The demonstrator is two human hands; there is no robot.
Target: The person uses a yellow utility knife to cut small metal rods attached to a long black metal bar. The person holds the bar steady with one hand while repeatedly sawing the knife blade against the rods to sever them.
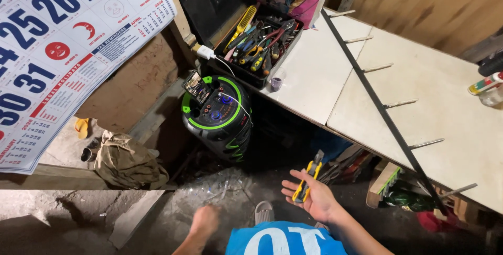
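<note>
The right hand [313, 196] lies palm up with the fingers spread flat, not clasped. Across the palm rests a yellow and black plastic utility knife with a grey metal tip [307, 180], slim and oblong, tip pointing away from the body toward the bench. The left hand [204, 220] hangs low over the rough concrete floor [78, 213]; it is blurred, and the set of its fingers cannot be told. It holds nothing visible.

Ahead stands a black cylindrical speaker with green trim [219, 112], with a small lit phone [196, 87] propped on its top and a white cable running to it. Above, an open black toolbox of mixed hand tools [257, 45] sits on the pale laminate workbench [445, 113]. A black metal bar with protruding pins [385, 113] lies diagonally across the bench. A large paper wall calendar [63, 51] is cut off at left.
</note>
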